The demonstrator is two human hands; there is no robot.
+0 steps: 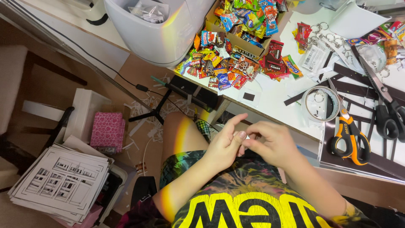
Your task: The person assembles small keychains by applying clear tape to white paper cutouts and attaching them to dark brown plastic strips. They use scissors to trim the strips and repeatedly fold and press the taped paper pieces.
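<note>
The small white piece (247,137) pinched between both hands could slip and drop past the person's lap to the floor, since it sits just off the white surface's (274,101) edge, below the tape roll (320,104). The left hand (225,145) pinches it with thumb and forefinger, other fingers raised; the right hand (274,143) curls over, fingertips pressed together on it.

Candy pile (236,59) lies well above the hands; tape roll (320,104) and orange-handled scissors (350,135) sit right of them. Printed sheets (63,181) stack far left, below.
</note>
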